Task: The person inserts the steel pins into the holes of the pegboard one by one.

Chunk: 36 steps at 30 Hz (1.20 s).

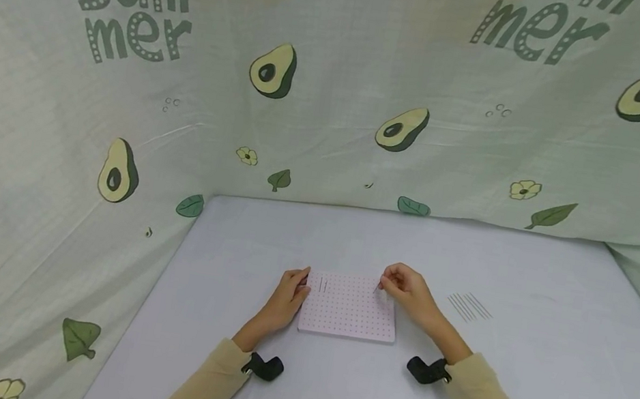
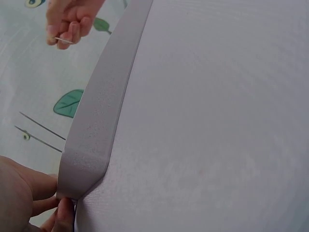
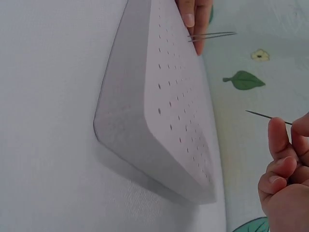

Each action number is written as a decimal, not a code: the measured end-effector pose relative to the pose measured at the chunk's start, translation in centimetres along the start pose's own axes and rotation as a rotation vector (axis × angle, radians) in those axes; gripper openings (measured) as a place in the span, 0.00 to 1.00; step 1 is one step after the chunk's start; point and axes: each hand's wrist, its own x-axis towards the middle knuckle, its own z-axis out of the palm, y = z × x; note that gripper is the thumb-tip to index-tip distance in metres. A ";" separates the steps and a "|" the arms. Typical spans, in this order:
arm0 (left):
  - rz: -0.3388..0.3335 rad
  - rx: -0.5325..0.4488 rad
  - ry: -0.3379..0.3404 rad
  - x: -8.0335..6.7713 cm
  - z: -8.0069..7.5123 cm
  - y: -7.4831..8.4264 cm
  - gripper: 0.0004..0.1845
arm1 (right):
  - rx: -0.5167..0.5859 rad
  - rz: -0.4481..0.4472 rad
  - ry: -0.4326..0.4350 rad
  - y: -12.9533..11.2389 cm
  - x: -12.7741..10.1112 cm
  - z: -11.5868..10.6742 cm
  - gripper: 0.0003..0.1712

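A pale pink-white pegboard [image 1: 346, 324] with rows of small holes lies on the table. My left hand [image 1: 285, 298] holds its far left corner, the fingers against the edge. Two thin metal pins [image 2: 41, 139] stand upright in holes near that corner. Above the board's far right part, my right hand [image 1: 410, 294] pinches another thin pin [image 3: 259, 114] between thumb and forefinger. The pin slants, and in the right wrist view its tip is apart from the board's surface.
Several thin pins [image 1: 469, 306] lie side by side on the white table [image 1: 520, 395], to the right of the board. A cloth curtain [image 1: 336, 91] with avocado and leaf prints hangs behind and along the left side. Each wrist wears a black camera mount [image 1: 426, 371].
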 end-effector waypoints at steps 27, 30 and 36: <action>-0.001 0.016 -0.010 0.3 -0.2 -0.1 0.27 | -0.076 -0.078 -0.066 -0.3 2.0 5.1 0.03; 0.003 0.015 -0.014 0.2 -0.2 0.0 0.27 | -0.087 -0.072 -0.067 -0.1 2.1 5.5 0.02; 0.012 -0.010 -0.001 0.1 -0.1 -0.2 0.26 | -0.095 -0.061 -0.087 0.3 2.3 6.6 0.02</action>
